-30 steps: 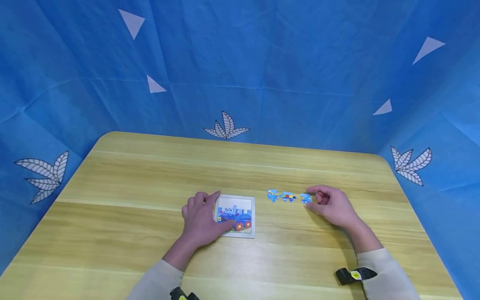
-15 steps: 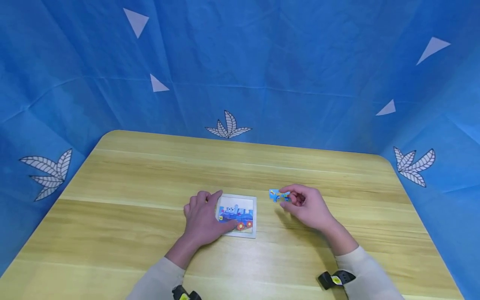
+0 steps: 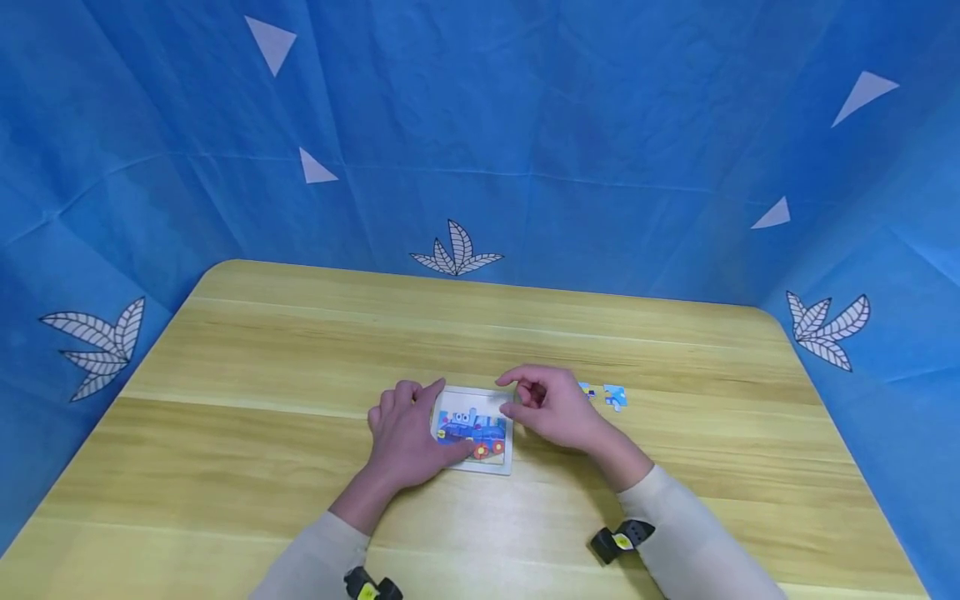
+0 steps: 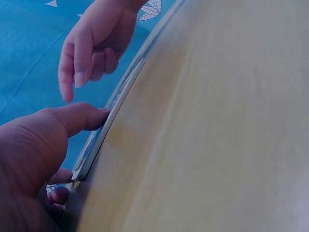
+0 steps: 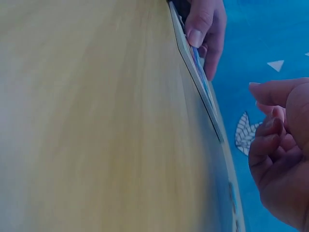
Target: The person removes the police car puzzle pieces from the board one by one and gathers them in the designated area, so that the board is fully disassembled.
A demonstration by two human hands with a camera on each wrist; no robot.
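A jigsaw puzzle (image 3: 487,429) with a blue cartoon vehicle on red wheels lies in a pale square frame on the table; its upper strip is bare. My left hand (image 3: 408,437) holds it at the left side, thumb on the picture and index finger along the edge, as the left wrist view also shows. My right hand (image 3: 558,404) hovers by the frame's upper right corner, thumb and index finger apart, other fingers curled, nothing visible between them. Right of it lies a light-blue puzzle piece (image 3: 616,397); another piece (image 3: 588,390) is partly hidden behind the hand.
The wooden table (image 3: 300,358) has rounded far corners. A blue cloth (image 3: 525,100) with white triangles and leaf prints hangs behind it and along both sides. Black straps with small devices sit on both wrists.
My right hand has moved left from the loose puzzle pieces to the puzzle frame, uncovering the rightmost piece and covering the leftmost. My left hand has stayed on the puzzle.
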